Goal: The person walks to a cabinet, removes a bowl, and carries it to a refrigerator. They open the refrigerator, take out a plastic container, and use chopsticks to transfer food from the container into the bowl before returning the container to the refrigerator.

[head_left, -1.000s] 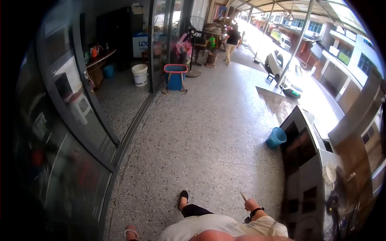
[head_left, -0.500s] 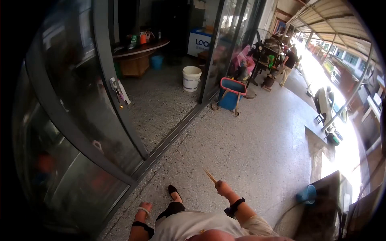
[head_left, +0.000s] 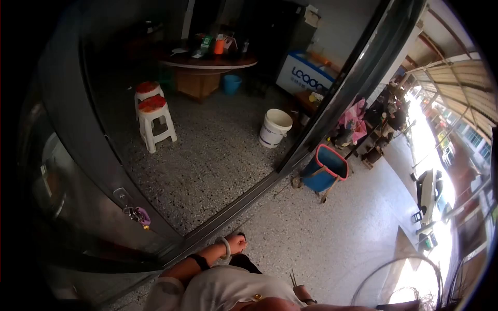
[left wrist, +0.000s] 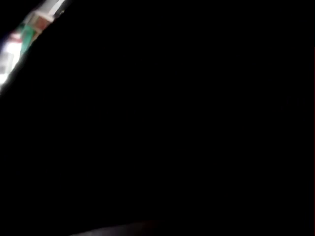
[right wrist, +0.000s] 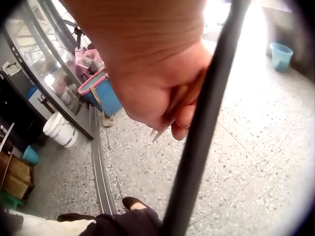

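Note:
My right hand (right wrist: 157, 83) grips a pair of thin chopsticks (head_left: 293, 278), its fingers curled round them. In the right wrist view their pointed tips show just below the hand, and a dark bar crosses in front of the fingers. My left hand (head_left: 236, 242), with a pale bangle at the wrist, hangs in front of my body near the door track, fingers loosely curled and nothing seen in it. The left wrist view is almost wholly black.
A sliding glass door stands open, keys (head_left: 136, 214) hanging at its lock. Inside are white stools (head_left: 155, 127), a white bucket (head_left: 271, 136), a round table (head_left: 207, 65) and a chest freezer (head_left: 303, 75). A blue bin (head_left: 319, 176) stands outside by the door frame.
My view has swung left towards the doorway, and the stools have come into sight. The left hand has come up in front of my body; the right has dropped to the lower edge, still holding the chopsticks.

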`<move>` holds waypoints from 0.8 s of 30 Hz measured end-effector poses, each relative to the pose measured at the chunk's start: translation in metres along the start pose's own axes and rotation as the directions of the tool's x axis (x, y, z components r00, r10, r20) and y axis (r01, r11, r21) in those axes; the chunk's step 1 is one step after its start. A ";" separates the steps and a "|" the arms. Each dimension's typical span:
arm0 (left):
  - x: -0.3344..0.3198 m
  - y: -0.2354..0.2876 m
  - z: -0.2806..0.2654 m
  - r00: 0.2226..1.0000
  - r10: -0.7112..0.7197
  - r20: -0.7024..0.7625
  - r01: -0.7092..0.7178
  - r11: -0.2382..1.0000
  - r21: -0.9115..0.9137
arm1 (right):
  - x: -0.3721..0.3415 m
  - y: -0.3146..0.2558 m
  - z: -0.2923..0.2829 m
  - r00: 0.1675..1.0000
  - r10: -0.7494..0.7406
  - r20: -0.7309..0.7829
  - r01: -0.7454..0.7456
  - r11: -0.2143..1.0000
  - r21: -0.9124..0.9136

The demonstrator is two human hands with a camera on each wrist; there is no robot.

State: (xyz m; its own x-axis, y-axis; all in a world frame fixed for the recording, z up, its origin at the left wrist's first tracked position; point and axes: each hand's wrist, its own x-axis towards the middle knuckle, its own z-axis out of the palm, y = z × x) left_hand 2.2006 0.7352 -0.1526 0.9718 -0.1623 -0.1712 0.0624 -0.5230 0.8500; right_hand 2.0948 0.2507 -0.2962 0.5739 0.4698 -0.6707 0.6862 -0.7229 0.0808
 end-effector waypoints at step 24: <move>0.145 -0.215 -0.525 0.571 -0.536 -0.622 -0.729 0.018 -0.684 | 0.540 -0.253 -0.943 0.519 -0.844 -0.135 0.406 0.104 0.908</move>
State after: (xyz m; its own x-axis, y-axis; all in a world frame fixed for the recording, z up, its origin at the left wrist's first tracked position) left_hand 2.4476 1.2638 -0.0989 0.6629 0.7082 -0.2430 -0.5518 0.6815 0.4807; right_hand 2.6529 1.1651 0.0165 -0.2214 0.9224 -0.3164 -0.1009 -0.3444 -0.9334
